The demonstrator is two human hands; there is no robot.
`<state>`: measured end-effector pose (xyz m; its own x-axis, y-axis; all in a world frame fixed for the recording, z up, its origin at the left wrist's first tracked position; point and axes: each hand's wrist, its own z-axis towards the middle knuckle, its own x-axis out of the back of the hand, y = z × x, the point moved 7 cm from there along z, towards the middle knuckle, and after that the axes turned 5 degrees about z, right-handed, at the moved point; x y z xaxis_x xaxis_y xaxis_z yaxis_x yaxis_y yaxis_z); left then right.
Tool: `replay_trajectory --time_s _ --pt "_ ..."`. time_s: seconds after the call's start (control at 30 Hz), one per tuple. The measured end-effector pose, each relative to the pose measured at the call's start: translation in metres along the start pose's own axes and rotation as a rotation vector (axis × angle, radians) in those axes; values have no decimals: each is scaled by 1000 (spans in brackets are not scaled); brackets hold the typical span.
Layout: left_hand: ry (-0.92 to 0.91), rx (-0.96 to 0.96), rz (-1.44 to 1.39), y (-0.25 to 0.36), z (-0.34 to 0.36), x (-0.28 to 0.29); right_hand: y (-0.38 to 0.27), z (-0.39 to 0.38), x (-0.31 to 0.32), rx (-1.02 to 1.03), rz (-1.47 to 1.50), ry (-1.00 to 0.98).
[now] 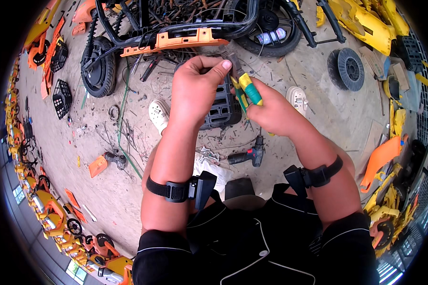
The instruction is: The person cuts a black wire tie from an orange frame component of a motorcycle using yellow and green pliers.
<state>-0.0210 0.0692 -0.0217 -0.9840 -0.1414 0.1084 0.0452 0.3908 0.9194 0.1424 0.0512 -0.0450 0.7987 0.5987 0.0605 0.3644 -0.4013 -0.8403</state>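
Note:
My left hand is closed in a pinch, thumb against the curled fingers, just in front of the scooter frame's orange panel. Whatever it grips, if anything, is too small or hidden. Close beside it, my right hand is wrapped round pliers with green and yellow handles. The pliers' head points up and left toward the frame, near my left fingertips, and is hard to make out. Below both hands, a black plastic crate-like part lies on the floor between my shoes, partly covered by my left wrist.
The black scooter frame spans the far side, with a wheel at left and another wheel at right. A cordless drill lies near my knees. A wire spool stands right. Orange and yellow panels line the sides.

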Motion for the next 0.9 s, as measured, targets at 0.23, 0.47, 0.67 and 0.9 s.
replay_trajectory --time_s 0.23,0.47,0.67,0.9 --pt "-9 38 -27 -2 2 0 -4 -4 2 -14 75 -8" --pt "-17 -3 28 5 3 1 0 1 4 -11 221 20" --pt "-29 -42 117 2 5 -1 0 0 7 9 156 48" --pt "-73 19 166 -1 2 -3 -6 -3 10 -16 -59 152"
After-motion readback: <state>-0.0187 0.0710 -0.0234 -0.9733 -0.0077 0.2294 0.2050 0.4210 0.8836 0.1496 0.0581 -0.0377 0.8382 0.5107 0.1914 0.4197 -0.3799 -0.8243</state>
